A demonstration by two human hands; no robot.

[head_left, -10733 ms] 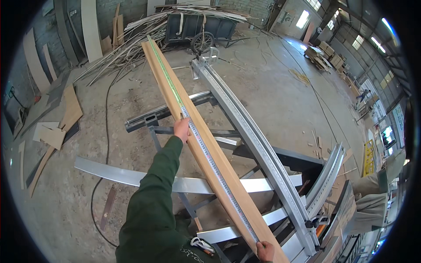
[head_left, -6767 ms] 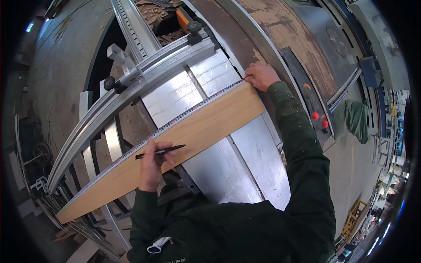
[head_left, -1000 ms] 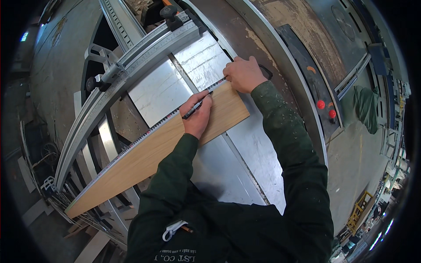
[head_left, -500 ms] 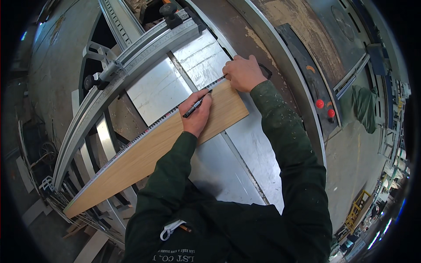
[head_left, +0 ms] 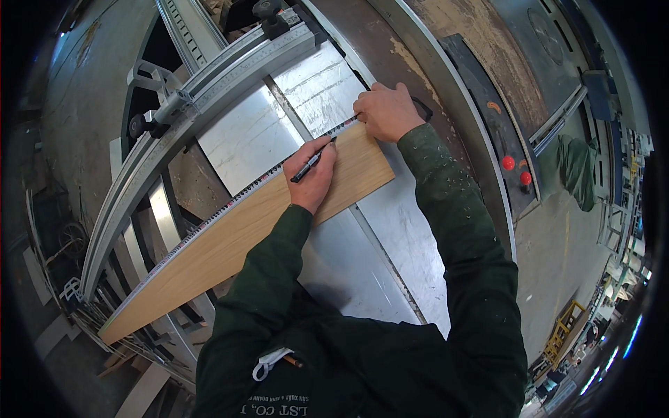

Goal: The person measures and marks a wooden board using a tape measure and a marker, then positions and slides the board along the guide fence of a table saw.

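A long light-brown wooden board (head_left: 230, 247) lies aslant across the metal table, its squared end at the right. Along its far edge stretches a printed measuring tape (head_left: 230, 204). My left hand (head_left: 315, 182) rests on the board, fingers closed round a black marker (head_left: 306, 169) whose tip sits close to the tape. At the tape's right end, my right hand (head_left: 389, 113) is closed on the tape measure. That hand hides most of its case; a dark loop (head_left: 424, 109) shows beyond the knuckles.
Beyond the board runs a metal fence (head_left: 230, 83) with black knobs (head_left: 143, 125). The silver sliding table (head_left: 362, 272) lies under the board. To the right are a long rail (head_left: 481, 150), red buttons (head_left: 508, 163) and a green cloth (head_left: 577, 174). Offcuts (head_left: 143, 390) lie at lower left.
The view has shifted slightly. Both hands keep nearly the same places on the board and tape, and the marker stays in my left hand.
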